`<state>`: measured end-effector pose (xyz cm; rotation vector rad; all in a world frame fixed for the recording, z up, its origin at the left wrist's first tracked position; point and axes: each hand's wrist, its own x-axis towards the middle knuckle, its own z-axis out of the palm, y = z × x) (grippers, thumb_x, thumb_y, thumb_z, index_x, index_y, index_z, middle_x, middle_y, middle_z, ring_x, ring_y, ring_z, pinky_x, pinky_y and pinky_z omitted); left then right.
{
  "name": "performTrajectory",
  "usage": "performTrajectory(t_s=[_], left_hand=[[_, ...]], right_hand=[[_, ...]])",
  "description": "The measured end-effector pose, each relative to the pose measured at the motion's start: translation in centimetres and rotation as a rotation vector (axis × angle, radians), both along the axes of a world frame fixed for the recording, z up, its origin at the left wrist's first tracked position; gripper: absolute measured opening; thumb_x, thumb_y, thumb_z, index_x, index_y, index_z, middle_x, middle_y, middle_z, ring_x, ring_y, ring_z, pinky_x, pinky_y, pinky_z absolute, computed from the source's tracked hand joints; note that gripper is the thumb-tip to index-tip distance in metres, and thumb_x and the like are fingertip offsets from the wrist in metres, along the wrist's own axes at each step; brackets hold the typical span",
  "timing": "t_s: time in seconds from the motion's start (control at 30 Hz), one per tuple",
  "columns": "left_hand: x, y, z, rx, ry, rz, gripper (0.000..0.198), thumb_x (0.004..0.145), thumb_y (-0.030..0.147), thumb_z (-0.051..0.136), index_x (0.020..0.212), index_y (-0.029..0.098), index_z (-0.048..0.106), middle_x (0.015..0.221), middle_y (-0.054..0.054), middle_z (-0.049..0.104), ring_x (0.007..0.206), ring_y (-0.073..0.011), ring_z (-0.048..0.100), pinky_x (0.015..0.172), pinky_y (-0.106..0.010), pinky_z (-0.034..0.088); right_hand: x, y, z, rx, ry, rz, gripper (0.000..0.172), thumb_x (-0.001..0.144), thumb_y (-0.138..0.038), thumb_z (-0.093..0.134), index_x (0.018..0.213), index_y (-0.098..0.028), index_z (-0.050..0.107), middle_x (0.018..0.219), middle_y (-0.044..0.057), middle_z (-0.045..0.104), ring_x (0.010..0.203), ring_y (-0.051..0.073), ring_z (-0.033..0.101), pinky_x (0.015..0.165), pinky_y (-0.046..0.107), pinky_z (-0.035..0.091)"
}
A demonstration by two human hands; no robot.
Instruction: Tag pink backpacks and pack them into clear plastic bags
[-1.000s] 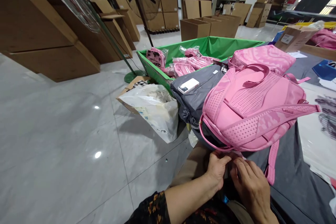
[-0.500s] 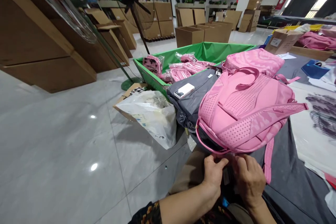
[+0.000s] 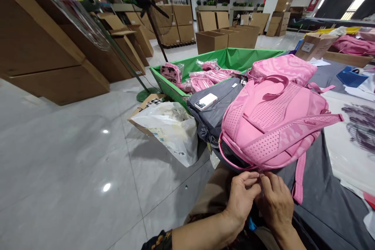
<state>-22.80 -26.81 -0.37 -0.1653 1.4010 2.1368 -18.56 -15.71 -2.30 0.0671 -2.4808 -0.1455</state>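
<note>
A pink backpack (image 3: 272,121) lies with its straps up on the grey cloth-covered table, its lower edge towards me. Just below that edge, my left hand (image 3: 243,195) is pinched, thumb against fingers. Close beside it on the right, my right hand (image 3: 275,199) has its fingers bent and pressed together at the same spot. Whatever lies between the fingertips is too small and covered to name. A second pink bag (image 3: 285,68) rests behind the backpack. One loose strap (image 3: 299,181) hangs to the right of my right hand.
A white phone (image 3: 206,102) lies left of the backpack. Beyond is a green bin (image 3: 225,56) holding wrapped pink bags. A white plastic bag (image 3: 175,136) stands on the floor at the left, near a fan stand (image 3: 146,93). Cardboard boxes (image 3: 241,37) stand behind.
My left hand has shifted slightly right, and its fingertips now meet those of my right hand. The backpack has stayed where it was.
</note>
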Motion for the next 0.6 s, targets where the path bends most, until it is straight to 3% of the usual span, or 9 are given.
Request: performTrajectory(t_s=[0.07,0.2,0.27,0.33,0.43,0.5,0.6], left_hand=[[0.5,-0.7,0.2,-0.036,0.104,-0.072,0.042,0.068,0.025,0.076,0.109,0.017,0.076,0.106,-0.014,0.077,0.109,-0.0326,0.068,0.101,-0.044,0.049],[1.8,-1.7,0.9,-0.186,0.351,-0.073,0.061,0.072,0.026,0.072,0.133,0.02,0.065,0.138,-0.014,0.063,0.13,-0.0341,0.055,0.115,-0.048,0.039],[2.2,-2.1,1.2,-0.193,0.461,-0.072,0.063,0.073,0.027,0.073,0.135,0.02,0.064,0.144,-0.014,0.058,0.135,-0.0339,0.05,0.115,-0.047,0.039],[2.2,-2.3,1.0,-0.167,0.467,-0.048,0.05,0.077,0.029,0.07,0.127,0.02,0.069,0.137,-0.014,0.063,0.131,-0.0321,0.053,0.113,-0.044,0.041],[1.6,-2.1,-0.5,-0.129,0.325,0.038,0.028,0.087,0.035,0.062,0.106,0.018,0.074,0.111,-0.012,0.074,0.11,-0.0266,0.065,0.103,-0.039,0.047],[1.0,-1.3,-2.1,-0.087,0.247,0.062,0.031,0.089,0.043,0.061,0.101,0.017,0.073,0.103,-0.009,0.075,0.1,-0.0241,0.066,0.097,-0.037,0.049],[0.0,0.6,-4.5,0.074,0.113,0.102,0.042,0.08,0.054,0.073,0.1,0.017,0.075,0.108,-0.009,0.076,0.106,-0.0258,0.064,0.101,-0.038,0.046]], right_hand=[[0.2,0.3,-0.6,-0.021,0.003,0.004,0.016,0.1,-0.023,0.039,0.103,-0.018,0.054,0.096,0.011,0.06,0.083,0.024,0.052,0.07,0.035,0.039],[0.5,0.7,-0.9,-0.01,0.012,-0.013,0.02,0.103,-0.027,0.037,0.104,-0.018,0.056,0.096,0.011,0.062,0.083,0.024,0.053,0.07,0.036,0.038],[0.3,0.7,-0.4,-0.006,0.035,-0.012,0.021,0.104,-0.027,0.038,0.098,-0.019,0.056,0.091,0.01,0.063,0.08,0.024,0.052,0.068,0.035,0.037],[0.0,0.5,0.2,-0.028,0.058,-0.012,0.021,0.105,-0.024,0.039,0.094,-0.019,0.055,0.085,0.008,0.063,0.077,0.023,0.052,0.066,0.035,0.036],[-0.4,0.2,1.1,-0.075,0.091,-0.021,0.019,0.104,-0.022,0.046,0.087,-0.019,0.055,0.078,0.006,0.063,0.073,0.021,0.053,0.065,0.034,0.035],[-0.5,0.2,1.5,-0.128,0.086,-0.018,0.021,0.104,-0.026,0.048,0.084,-0.02,0.055,0.073,0.004,0.062,0.069,0.021,0.053,0.064,0.033,0.035],[-0.4,0.5,1.9,-0.286,0.04,0.013,0.028,0.105,-0.034,0.045,0.084,-0.02,0.059,0.071,0.002,0.063,0.066,0.019,0.056,0.064,0.032,0.035]])
